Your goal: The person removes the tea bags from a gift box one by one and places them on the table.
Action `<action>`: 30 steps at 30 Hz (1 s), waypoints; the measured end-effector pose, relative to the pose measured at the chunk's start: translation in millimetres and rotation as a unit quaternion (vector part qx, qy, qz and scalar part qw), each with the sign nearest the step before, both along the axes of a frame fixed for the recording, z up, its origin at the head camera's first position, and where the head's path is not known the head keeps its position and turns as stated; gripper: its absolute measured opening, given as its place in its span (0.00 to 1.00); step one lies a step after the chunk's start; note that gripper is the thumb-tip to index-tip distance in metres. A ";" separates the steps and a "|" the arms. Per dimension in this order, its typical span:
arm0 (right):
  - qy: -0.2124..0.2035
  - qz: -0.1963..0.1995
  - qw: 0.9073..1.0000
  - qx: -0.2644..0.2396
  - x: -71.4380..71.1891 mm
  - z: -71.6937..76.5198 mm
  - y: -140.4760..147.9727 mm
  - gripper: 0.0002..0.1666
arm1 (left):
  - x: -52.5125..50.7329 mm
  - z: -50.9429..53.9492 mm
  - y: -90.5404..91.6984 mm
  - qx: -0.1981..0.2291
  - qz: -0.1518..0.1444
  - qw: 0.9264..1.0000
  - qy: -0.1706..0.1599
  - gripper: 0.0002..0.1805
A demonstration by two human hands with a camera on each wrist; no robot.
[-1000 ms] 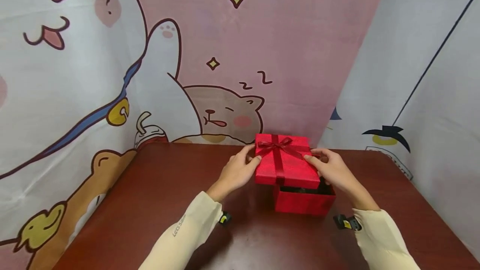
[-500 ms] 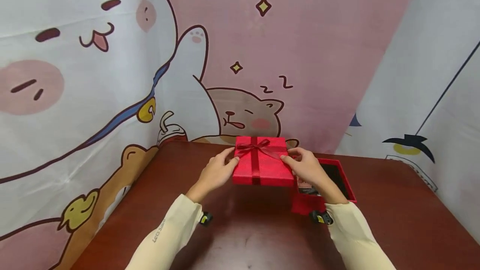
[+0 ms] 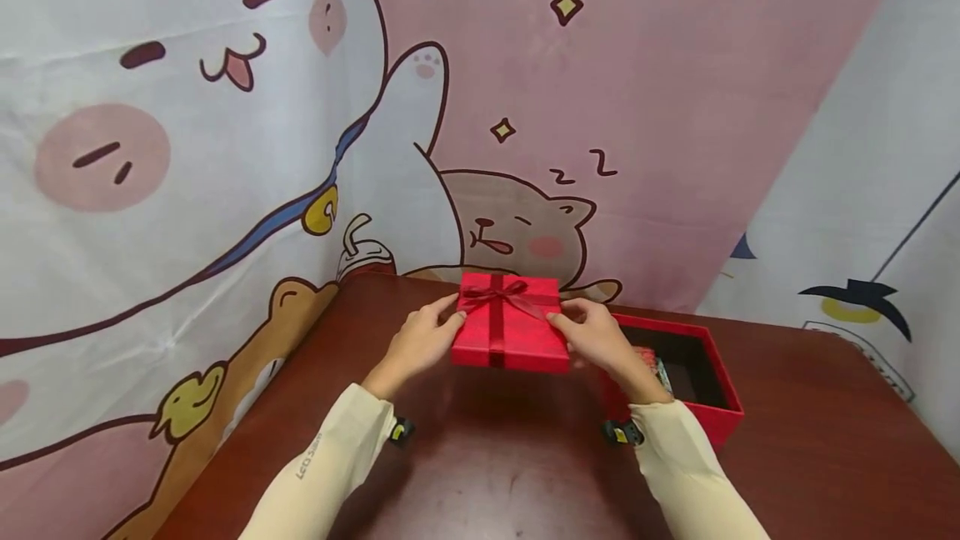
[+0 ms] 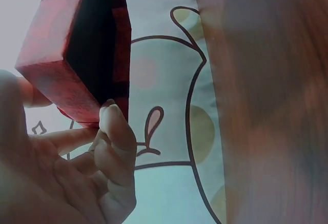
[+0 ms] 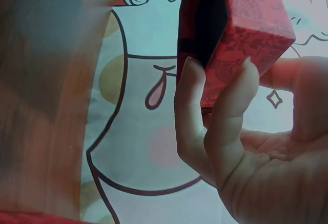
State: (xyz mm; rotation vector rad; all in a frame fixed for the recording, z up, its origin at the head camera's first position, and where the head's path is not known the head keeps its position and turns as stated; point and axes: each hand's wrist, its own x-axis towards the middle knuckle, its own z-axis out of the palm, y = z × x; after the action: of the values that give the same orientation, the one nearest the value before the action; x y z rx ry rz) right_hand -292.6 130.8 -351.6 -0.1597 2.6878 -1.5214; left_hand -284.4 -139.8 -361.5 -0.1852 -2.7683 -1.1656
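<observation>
A red box lid with a dark red ribbon bow is held above the table in the head view. My left hand grips its left side, thumb on the front corner area. On the opposite side my right hand grips it the same way. The lid's dark hollow underside shows in the left wrist view, and its patterned red side in the right wrist view. To the right stands the open red box, dark inside, partly behind my right forearm. Small colourful items lie in it, too covered to identify.
The brown wooden table runs up to a cloth backdrop printed with cartoon animals, which also borders the left and right sides. A small black device is strapped at my right wrist, and another at my left.
Both hands have lifted the lid off the box and carried it left, away from the opening. The box's inside has come into view as the head view turned right to left.
</observation>
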 end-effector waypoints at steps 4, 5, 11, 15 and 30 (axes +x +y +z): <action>-0.007 -0.003 1.000 -0.001 -2.6 -6.0 -6.6 0.32 | -2.7 -5.1 -4.0 -0.018 0.013 1.000 -0.007 0.29; -0.011 -0.002 1.000 -0.002 -3.4 -7.9 -8.2 0.33 | -3.3 -6.7 -4.9 -0.024 0.017 1.000 -0.009 0.29; -0.027 -0.008 1.000 -0.007 -5.7 -21.5 -18.9 0.32 | -4.9 -15.5 -10.5 -0.059 0.034 0.997 -0.022 0.28; -0.027 -0.018 0.999 0.005 -7.9 -31.7 -28.7 0.31 | -5.3 -21.9 -15.2 -0.075 0.043 0.996 -0.034 0.28; -0.061 -0.030 0.998 0.018 -14.0 -70.3 -46.2 0.32 | -12.9 -54.3 -16.7 -0.109 0.037 0.991 -0.064 0.27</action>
State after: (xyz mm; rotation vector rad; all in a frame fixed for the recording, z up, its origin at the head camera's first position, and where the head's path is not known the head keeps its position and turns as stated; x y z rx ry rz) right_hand -306.6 84.7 -421.9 0.0148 2.6440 -1.4469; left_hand -297.4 -156.5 -415.8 -0.0294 -2.9840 -0.8861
